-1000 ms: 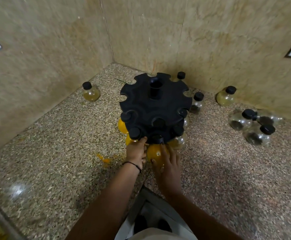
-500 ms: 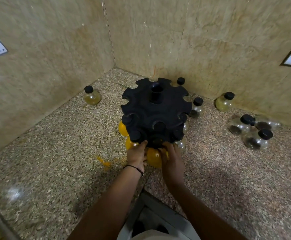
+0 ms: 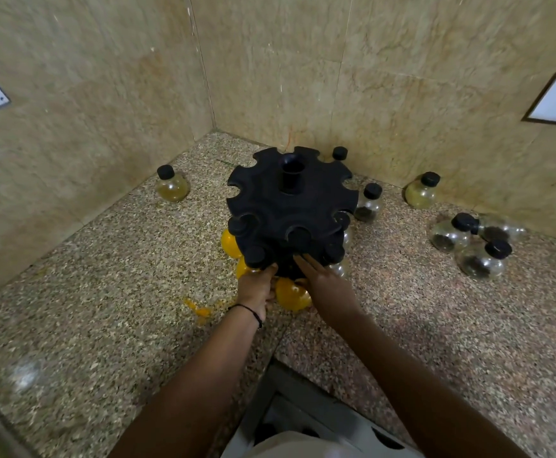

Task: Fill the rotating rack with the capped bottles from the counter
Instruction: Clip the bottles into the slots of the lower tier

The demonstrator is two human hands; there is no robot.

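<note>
The rack [image 3: 270,206] stands on the counter [image 3: 104,292] near the wall corner, and both hands are at its near edge, around the orange bottle [image 3: 291,295] that sits under the lower tier. The left hand [image 3: 256,289] presses against that bottle's left side with its fingers curled up toward the tier's rim, much as it did half a second ago; its fingertips are hidden. The right hand [image 3: 328,285] has changed: where it was curled over the bottle's top, its fingers [image 3: 303,261] now lie stretched flat on the rack's lower tier, with only the thumb against the bottle's right side. The bottle itself has barely shifted. Left of the hands, a second orange bottle [image 3: 229,243] and a third [image 3: 244,268] hang in the rack, and clear ones show on its right side. On the counter, a yellowish bottle [image 3: 171,190] stands well left of the rack, a dark-bottomed bottle [image 3: 368,204] just right of it, another yellowish one [image 3: 421,193] farther right, and a cluster of three [image 3: 481,261] beyond that, none of them moved. An orange smear [image 3: 199,310] lies near the rack's left front.
</note>
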